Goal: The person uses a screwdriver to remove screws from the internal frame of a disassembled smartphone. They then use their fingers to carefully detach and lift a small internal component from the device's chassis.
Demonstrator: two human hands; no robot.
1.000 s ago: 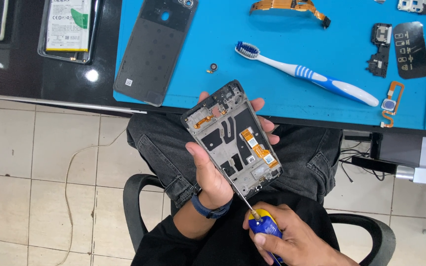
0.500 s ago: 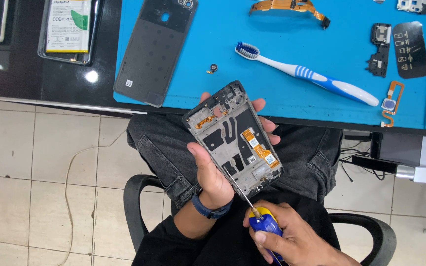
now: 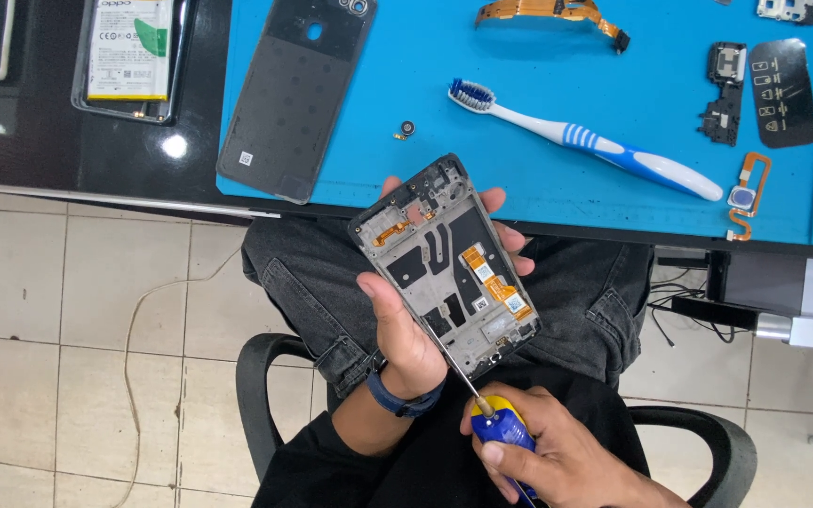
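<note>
The left hand [image 3: 406, 329] grips the opened phone frame [image 3: 446, 267] by its edges, likely light, stiff, with fragile ribbon cables, while the right hand [image 3: 548, 452] clasps a blue-handled screwdriver [image 3: 496, 423]

So the phone frame [image 3: 449, 268] sits over the lap, just in front of the counter [image 3: 143, 169] edge. On the mat [image 3: 557, 179] behind it: back cover [image 3: 294, 94] left, toothbrush [image 3: 585, 141] right, battery [image 3: 131, 52] far left off the mat.
</note>
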